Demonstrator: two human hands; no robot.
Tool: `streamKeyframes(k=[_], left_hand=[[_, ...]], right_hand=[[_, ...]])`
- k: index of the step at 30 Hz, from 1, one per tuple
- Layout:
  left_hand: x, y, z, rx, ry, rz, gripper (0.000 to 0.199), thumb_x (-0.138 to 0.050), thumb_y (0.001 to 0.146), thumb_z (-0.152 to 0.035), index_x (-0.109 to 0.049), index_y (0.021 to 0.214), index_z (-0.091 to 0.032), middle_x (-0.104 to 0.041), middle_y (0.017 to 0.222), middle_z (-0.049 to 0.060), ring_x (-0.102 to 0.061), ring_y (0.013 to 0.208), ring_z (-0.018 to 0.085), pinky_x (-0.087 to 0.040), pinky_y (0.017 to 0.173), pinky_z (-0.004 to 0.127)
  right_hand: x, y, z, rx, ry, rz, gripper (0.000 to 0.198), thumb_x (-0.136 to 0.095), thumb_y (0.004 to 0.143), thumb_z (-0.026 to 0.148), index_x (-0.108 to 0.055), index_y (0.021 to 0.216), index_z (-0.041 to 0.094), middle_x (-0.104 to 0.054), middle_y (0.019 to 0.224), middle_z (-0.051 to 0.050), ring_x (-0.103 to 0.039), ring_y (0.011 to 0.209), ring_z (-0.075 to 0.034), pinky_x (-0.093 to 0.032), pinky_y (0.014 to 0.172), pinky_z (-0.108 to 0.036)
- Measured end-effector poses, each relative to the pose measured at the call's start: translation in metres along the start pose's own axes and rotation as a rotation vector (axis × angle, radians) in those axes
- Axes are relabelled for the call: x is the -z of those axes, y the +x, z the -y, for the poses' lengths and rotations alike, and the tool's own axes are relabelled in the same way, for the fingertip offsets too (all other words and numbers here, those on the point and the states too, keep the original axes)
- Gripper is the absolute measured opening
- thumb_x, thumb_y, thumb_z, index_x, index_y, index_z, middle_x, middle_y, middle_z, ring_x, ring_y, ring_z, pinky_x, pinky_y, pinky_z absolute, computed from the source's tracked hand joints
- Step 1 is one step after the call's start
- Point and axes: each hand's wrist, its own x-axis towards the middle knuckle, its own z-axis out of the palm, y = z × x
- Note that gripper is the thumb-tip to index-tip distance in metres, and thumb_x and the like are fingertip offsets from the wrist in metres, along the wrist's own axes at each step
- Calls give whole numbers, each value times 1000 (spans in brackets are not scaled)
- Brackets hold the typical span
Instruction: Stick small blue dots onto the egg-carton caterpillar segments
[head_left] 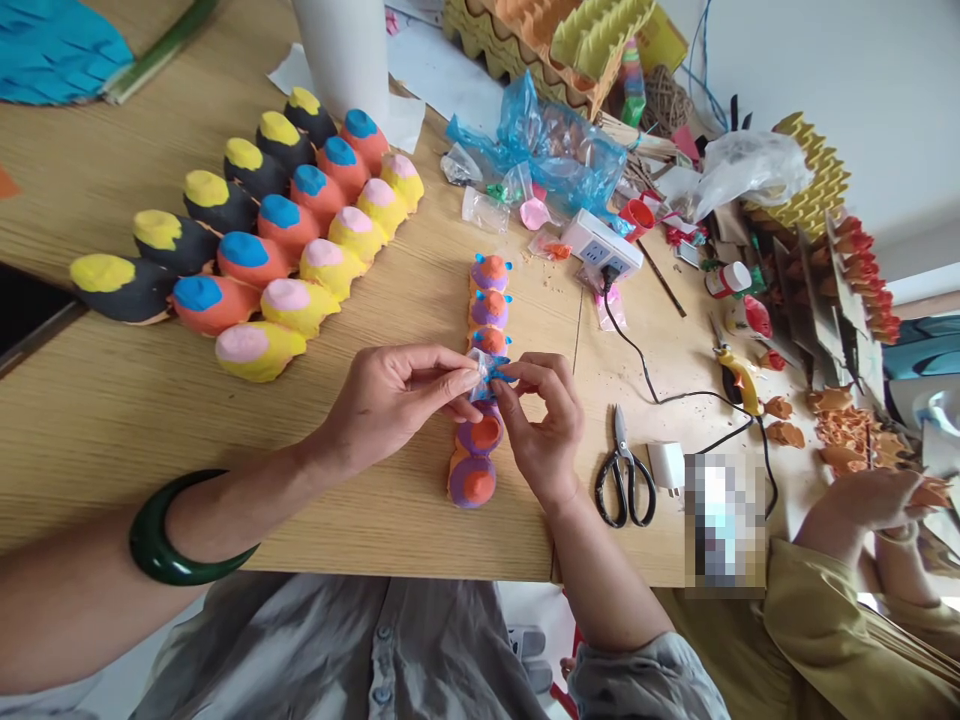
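My left hand (397,395), below a dark green bangle (180,530), pinches a small clear plastic bag (477,362) with blue clay in it. Thumb and fingers of my right hand (546,425) are closed on the blue clay (498,370) at the bag's mouth. Both hands hover over a row of egg-carton cups painted purple and orange. Its far cups (492,305) carry small blue bits at their sides. Two near cups (477,482) show purple and orange without blue bits. My fingers and the bag hide the middle of the row.
Rows of painted cups (259,255) stand at the left. To the right lie scissors (624,470), a white charger (666,465), a power strip (602,243) with a black cord, and a yellow glue gun (739,380). A co-worker's hand (862,500) is at far right.
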Motion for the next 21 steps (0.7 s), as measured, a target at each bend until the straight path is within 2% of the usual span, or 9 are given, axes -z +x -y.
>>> streamKeyframes(k=[3,8,12,18,21], left_hand=[[0,1,2,6,2,-20,25,-82,89,-42,-82,90,-18,-80,73,1,-79,66,17,-64,67,21],[1,4,3,23,-14,-62,24,-82,88,-42,-83,89,-18,-82,79,2,-79,66,17,-64,65,22],[1,4,3,13,-24,-69,27,-84,88,-45,-83,91,-19,-83,82,2,-79,66,17,-64,66,23],[1,0,3,-13,-30,-8,23,-82,90,-41,-83,92,-18,-79,71,0,-78,64,16,-63,67,21],[1,1,3,10,-57,-20,22,-84,88,-40,-83,91,-19,-80,74,0,-78,65,16,-62,66,20]], right_hand=[[0,0,-2,-34,0,-60,8,-69,100,18,-71,104,24,-67,101,-3,-67,91,-15,-61,70,-29],[5,0,-5,-78,66,-206,10,-62,105,26,-70,111,27,-66,111,-6,-69,103,-18,-65,71,-31],[6,0,-2,-64,53,-147,13,-63,105,32,-72,113,27,-66,109,-7,-69,101,-20,-66,73,-35],[2,0,0,-63,51,-36,8,-72,99,24,-74,107,26,-68,113,-7,-67,102,-20,-63,80,-38],[2,0,-1,-86,111,-93,5,-71,100,22,-72,102,26,-69,109,-5,-67,101,-18,-62,82,-36]])
